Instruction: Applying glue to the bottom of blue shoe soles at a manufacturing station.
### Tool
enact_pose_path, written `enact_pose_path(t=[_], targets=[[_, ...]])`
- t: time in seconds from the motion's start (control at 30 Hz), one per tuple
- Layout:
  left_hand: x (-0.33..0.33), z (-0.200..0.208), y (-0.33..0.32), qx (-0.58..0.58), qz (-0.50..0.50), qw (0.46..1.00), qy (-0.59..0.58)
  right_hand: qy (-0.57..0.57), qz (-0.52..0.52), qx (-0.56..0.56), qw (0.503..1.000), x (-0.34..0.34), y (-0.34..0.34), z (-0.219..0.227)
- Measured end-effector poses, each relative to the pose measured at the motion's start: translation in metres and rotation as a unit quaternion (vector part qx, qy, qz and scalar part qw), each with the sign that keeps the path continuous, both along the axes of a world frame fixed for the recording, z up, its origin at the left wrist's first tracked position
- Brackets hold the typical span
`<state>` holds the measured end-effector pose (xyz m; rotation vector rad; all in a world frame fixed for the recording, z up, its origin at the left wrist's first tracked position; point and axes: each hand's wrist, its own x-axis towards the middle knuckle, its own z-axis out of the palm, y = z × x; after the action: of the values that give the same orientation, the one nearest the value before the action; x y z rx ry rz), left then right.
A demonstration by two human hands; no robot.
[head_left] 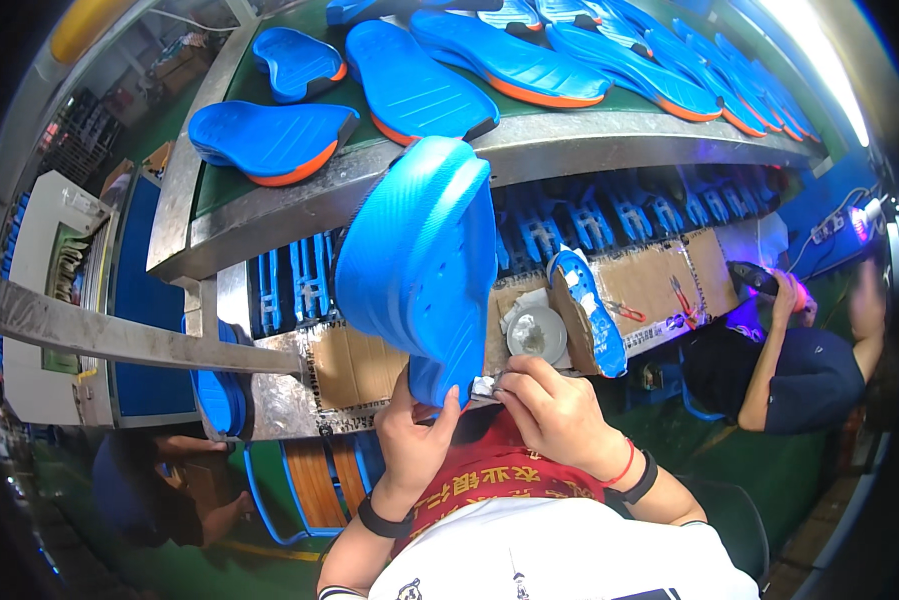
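Note:
My left hand [416,440] grips the narrow lower end of a large blue shoe sole [419,250], which stands up in front of me with its ridged side wall showing. Close beside that lower end, my right hand [554,405] has its fingers pinched on a small white wad [483,386]; whether it is cloth or paper I cannot tell. Just beyond the right hand is a white bowl [536,334] with a little pale stuff inside. Another blue sole [594,320], with holes and white patches, leans by a cardboard piece to the right of the bowl.
Several blue soles with orange edges [424,85] lie on the green belt [229,190] above the bench. Red-handled hand tools [624,312] rest on cardboard [704,270]. A co-worker [809,375] sits at right holding a dark item; another person [154,480] is at lower left. A metal bar [139,335] crosses on the left.

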<state>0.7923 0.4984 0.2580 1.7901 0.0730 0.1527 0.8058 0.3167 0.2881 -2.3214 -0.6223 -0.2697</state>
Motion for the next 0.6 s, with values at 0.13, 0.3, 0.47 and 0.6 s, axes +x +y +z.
enact_pose_path(t=[0.13,0.3,0.47,0.6], targets=[[-0.0012,-0.0012,0.0001,0.005,-0.007,1.000,-0.002,0.000,-0.006,-0.016,1.000,-0.0009,0.0015,0.0023],[-0.0035,0.0006,-0.0007,0.012,-0.005,1.000,0.001,-0.011,-0.026,-0.035,0.999,-0.0037,0.0020,0.0041],[-0.0055,-0.0056,-0.0007,-0.023,-0.012,1.000,0.006,-0.023,-0.036,-0.052,0.998,-0.0055,0.0003,0.0042],[-0.0044,-0.0060,-0.0012,-0.028,-0.014,0.999,0.010,-0.030,-0.048,-0.056,0.997,-0.0049,0.0007,0.0066]])
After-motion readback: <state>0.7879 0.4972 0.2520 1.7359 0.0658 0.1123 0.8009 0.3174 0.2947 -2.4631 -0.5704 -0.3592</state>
